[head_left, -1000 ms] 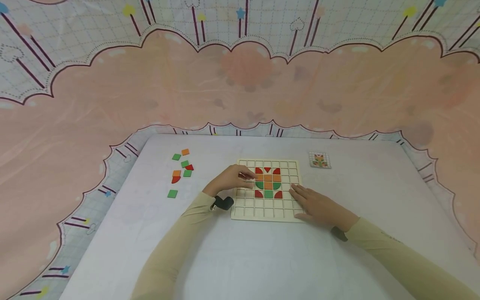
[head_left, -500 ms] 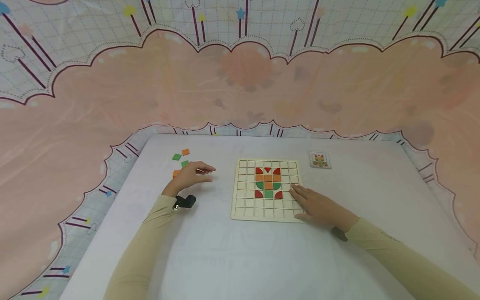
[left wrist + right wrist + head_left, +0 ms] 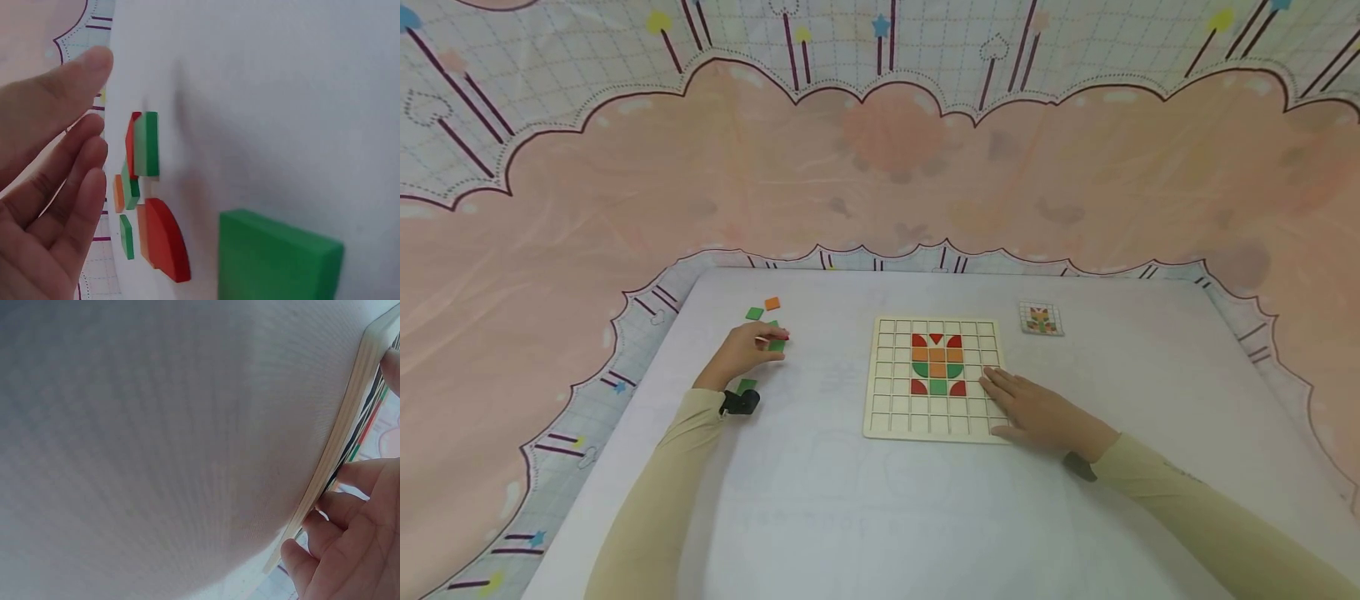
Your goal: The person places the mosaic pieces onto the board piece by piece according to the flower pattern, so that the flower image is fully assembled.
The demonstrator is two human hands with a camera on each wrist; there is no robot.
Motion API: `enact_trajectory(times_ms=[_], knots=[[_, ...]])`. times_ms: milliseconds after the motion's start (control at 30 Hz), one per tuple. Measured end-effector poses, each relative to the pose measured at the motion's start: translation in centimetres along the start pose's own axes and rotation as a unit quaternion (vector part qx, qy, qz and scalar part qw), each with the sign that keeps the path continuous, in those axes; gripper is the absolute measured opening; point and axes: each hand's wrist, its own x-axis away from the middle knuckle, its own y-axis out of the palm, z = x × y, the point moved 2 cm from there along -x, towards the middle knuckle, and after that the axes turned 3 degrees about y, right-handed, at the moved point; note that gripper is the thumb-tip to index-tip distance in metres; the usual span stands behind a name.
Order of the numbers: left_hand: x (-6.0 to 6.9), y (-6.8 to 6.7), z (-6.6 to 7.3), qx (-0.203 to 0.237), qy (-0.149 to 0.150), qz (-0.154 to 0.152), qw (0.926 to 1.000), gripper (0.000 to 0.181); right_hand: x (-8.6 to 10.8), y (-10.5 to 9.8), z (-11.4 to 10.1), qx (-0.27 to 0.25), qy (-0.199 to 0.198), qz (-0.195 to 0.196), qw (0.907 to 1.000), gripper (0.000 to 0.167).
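Note:
My left hand hovers over the loose tiles on the left of the table. In the left wrist view its thumb and fingers are apart with nothing between them. Near the fingertips lie a green square tile and a red tile touching it. A red quarter-circle tile and a bigger-looking green tile are closer to that camera. Flat across the right edge of a wooden grid board rests my right hand, fingers extended. Red, orange and green tiles form a tulip-like pattern on the board.
A small pattern card lies behind the board to the right. An orange tile and a green tile lie beyond my left hand. The white table meets a patterned cloth at the back.
My left hand has moved left from the board to the loose tiles and now covers some of them. My right hand stays on the board's edge; the tile pattern looks unchanged.

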Motion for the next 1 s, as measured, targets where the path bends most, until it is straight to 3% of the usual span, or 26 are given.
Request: enact_trajectory(times_ms=[300, 433, 733, 1000], knots=[[-0.2, -0.1, -0.6, -0.030, -0.054, 0.006, 0.9981, 0.038, -0.1, 0.1, 0.0, 0.000, 0.007, -0.005, 1.0000, 0.075], [-0.3, 0.0, -0.8, -0.038, -0.064, 0.003, 0.9972, 0.039, -0.1, 0.2, 0.1, 0.001, 0.007, -0.008, 0.9999, 0.075], [-0.1, 0.3, -0.9, -0.049, -0.066, 0.006, 0.9966, 0.034, 0.1, 0.1, 0.0, 0.002, 0.000, -0.001, 1.0000, 0.075], [-0.1, 0.8, -1.2, -0.063, -0.062, -0.025, 0.9958, 0.032, 0.0, 0.1, 0.1, -0.002, 0.001, 0.001, 1.0000, 0.075]])
